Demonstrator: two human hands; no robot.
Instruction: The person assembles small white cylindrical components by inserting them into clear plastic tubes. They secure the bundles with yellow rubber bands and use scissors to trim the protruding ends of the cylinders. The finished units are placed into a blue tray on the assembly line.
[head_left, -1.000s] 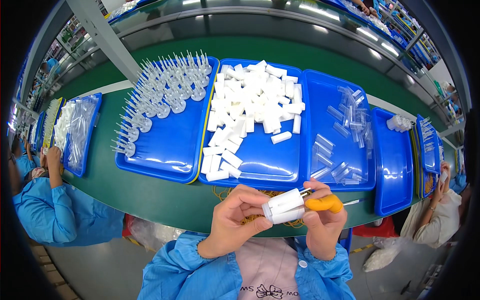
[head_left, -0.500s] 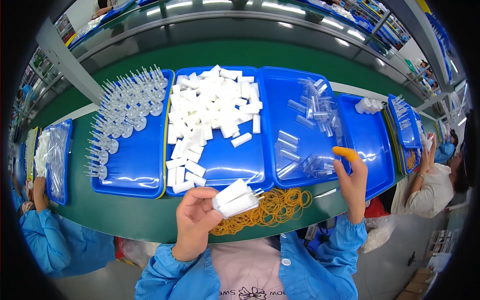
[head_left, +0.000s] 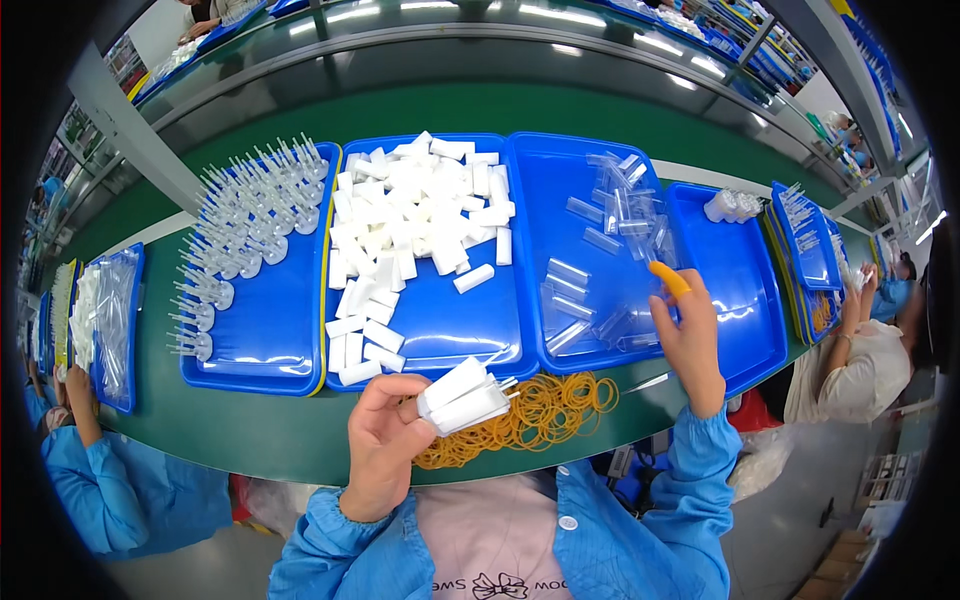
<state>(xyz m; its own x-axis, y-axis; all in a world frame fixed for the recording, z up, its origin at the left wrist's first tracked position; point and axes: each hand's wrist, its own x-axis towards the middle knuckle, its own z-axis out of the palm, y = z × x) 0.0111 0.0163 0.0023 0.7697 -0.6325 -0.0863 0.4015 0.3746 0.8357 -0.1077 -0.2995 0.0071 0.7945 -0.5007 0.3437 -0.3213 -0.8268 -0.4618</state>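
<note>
My left hand (head_left: 385,440) grips a small bundle of white plastic bottles (head_left: 462,396) above the table's near edge, over a heap of yellow rubber bands (head_left: 530,415). My right hand (head_left: 690,335), with an orange cot on one finger, reaches with fingers apart over the blue tray of clear plastic caps (head_left: 610,255) and holds nothing that I can see. A blue tray heaped with loose white bottles (head_left: 420,215) lies ahead of my left hand. Left of it is a blue tray of clear nozzle parts with thin tubes (head_left: 240,245).
The trays sit on a green conveyor table (head_left: 250,430). A further blue tray (head_left: 735,270) with a few white bottles lies right. People in blue coats work at the left (head_left: 90,470) and right (head_left: 860,340), with more trays beside them.
My hands have parted: the right hand left the bundle and moved up and right over the caps tray. The left hand keeps the bundle, and the rubber bands came into view.
</note>
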